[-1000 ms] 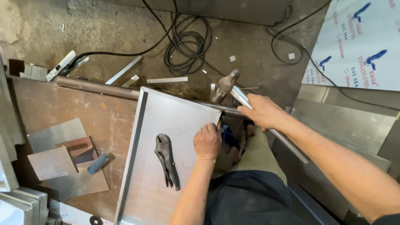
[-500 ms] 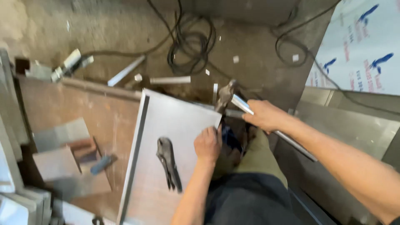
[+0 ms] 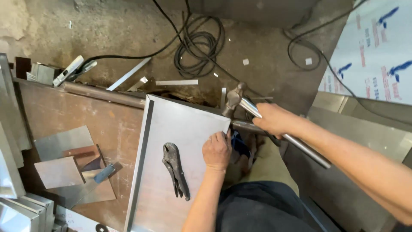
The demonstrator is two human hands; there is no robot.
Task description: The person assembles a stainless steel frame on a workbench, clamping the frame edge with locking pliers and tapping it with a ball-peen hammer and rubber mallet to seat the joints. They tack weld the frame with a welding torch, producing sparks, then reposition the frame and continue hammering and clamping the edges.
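The right hand [image 3: 274, 120] grips a hammer [image 3: 257, 114] by its metal handle, head poised at the near corner of the metal sheet [image 3: 180, 129]. The left hand [image 3: 217, 150] presses flat on that sheet's edge, just beside the corner. Short, square blows would likely suit, fingers kept clear. Locking pliers [image 3: 175, 169] lie near the left hand.
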